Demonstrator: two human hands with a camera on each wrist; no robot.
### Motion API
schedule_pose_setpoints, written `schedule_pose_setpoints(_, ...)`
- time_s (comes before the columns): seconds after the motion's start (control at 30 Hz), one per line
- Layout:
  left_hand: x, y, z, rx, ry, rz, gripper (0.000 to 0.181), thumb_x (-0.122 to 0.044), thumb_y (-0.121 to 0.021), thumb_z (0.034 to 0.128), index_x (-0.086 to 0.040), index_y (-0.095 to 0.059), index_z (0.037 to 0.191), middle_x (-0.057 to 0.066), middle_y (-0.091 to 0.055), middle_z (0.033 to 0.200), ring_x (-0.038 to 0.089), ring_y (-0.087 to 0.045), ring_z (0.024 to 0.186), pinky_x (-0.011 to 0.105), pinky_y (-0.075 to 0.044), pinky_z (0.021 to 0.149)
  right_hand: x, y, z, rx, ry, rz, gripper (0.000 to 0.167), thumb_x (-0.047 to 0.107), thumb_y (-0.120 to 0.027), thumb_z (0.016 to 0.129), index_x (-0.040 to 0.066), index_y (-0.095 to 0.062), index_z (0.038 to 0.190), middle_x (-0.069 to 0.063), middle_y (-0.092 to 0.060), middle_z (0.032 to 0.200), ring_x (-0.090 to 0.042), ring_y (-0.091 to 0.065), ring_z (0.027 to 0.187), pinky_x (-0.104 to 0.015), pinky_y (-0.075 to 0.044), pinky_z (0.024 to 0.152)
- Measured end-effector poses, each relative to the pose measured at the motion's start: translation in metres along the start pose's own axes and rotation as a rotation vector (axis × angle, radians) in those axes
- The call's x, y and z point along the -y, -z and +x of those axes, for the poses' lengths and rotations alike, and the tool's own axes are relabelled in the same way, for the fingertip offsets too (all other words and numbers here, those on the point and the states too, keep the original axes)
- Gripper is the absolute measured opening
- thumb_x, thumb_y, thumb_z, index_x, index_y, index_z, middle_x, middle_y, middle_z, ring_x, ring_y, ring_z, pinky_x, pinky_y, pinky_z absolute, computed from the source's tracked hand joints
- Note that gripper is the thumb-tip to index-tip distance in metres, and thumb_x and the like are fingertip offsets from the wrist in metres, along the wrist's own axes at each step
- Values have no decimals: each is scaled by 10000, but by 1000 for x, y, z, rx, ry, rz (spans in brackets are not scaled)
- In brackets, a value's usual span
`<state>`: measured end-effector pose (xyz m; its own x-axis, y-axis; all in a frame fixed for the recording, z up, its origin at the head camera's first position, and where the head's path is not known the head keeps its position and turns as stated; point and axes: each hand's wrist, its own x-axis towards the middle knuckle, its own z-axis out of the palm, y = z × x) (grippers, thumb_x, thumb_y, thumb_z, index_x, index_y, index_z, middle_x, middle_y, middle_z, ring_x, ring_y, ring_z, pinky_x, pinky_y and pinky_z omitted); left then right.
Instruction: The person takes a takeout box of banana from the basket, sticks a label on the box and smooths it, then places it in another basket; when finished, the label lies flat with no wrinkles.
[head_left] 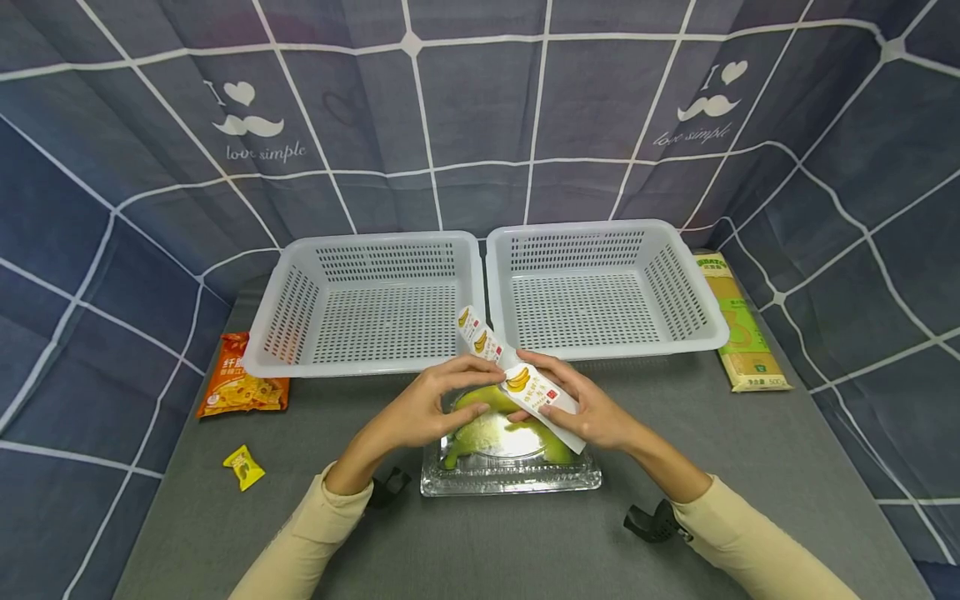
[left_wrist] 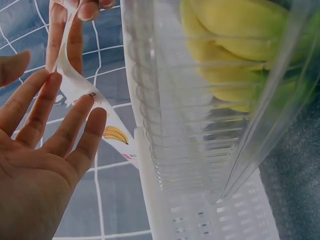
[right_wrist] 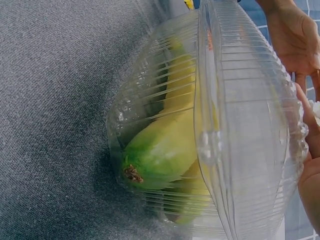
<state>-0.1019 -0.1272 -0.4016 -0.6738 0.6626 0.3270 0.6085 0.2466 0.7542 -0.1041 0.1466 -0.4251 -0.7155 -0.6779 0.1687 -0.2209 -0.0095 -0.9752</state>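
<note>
A long white paper strip printed with bananas slants above a clear plastic box holding green-yellow bananas. My right hand pinches the strip between thumb and fingers. The left hand has its fingertips against the strip's left edge; in the left wrist view that hand has spread, fairly straight fingers touching the strip. The box lid is on, and in the right wrist view the bananas show through its side. Part of the right hand appears beyond the lid.
Two white perforated baskets stand side by side behind the box. An orange snack bag and a small yellow packet lie at left on the grey table. A yellow-green package lies at right.
</note>
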Motion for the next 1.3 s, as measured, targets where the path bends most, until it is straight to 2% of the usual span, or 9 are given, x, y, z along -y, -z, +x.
schedule_pose_setpoints(0.2,-1,0,1,20,-12,-5,360,-69,-664,922,-52,-639,1282,77,-608,1297,234,-567,1220,379,-462,1038,-3,2,1,92,3,74,686,-138,-479,908,4,-226,1530,-336,-359,1454,-241,-696,998,-361,-584,756)
schedule_pose_setpoints(0.37,-2,-1,0,33,2,-14,341,-69,-657,927,-63,-652,1268,66,-613,1286,224,-561,1224,381,-461,1037,-4,2,0,113,9,69,611,-118,-507,923,-62,-271,1483,-349,-341,1435,-97,-617,716,-274,-538,538)
schedule_pose_setpoints(0.6,-2,-1,1,31,-12,-1,343,-75,-674,914,-57,-660,1256,68,-615,1296,235,-546,1252,396,-440,1065,-4,1,-1,92,-27,71,626,-71,-567,927,-41,-290,1488,-310,-302,1502,-96,-588,616,-259,-523,513)
schedule_pose_setpoints(0.8,-3,-1,2,7,-28,44,343,-104,-693,900,-79,-672,1241,58,-626,1294,262,-505,1302,489,-357,1111,-7,2,-2,69,-8,86,652,-114,-578,897,-71,-286,1477,-357,-243,1522,-65,-561,585,-239,-499,482)
schedule_pose_setpoints(0.93,-4,-1,0,4,-12,-38,341,-94,-684,908,-70,-666,1247,63,-618,1301,236,-527,1269,439,-402,1084,-9,3,-2,46,-4,104,663,-120,-588,886,-76,-283,1473,-380,-551,1205,-57,-560,577,-235,-480,465)
schedule_pose_setpoints(1.07,-4,0,-2,1,-11,-177,326,-55,-651,929,-34,-653,1254,81,-622,1265,243,-578,1157,328,-498,943,-7,5,-3,22,-12,129,661,-109,-585,898,-66,-278,1482,-156,-681,1007,-53,-552,555,-218,-449,447)
schedule_pose_setpoints(1.17,-5,2,-4,-10,-12,-260,315,-17,-640,926,-10,-655,1240,106,-627,1235,243,-585,1118,292,-514,853,-7,8,-3,18,-1,175,660,-103,-581,908,-78,-262,1485,-21,-686,1113,-78,-666,674,-206,-521,535)
schedule_pose_setpoints(1.2,-6,3,-4,-13,-7,-291,312,-3,-639,922,3,-656,1233,117,-625,1234,238,-585,1116,284,-518,838,-7,8,-3,19,8,192,666,-105,-583,907,-85,-255,1486,-34,-713,1049,-88,-688,704,-201,-531,561)
schedule_pose_setpoints(1.3,-7,8,-7,-27,-12,-392,305,36,-625,917,59,-643,1220,171,-611,1233,186,-588,1128,329,-540,883,-7,12,-6,11,39,229,698,-108,-607,893,-109,-234,1483,36,-632,1280,-115,-723,869,-189,-552,645)
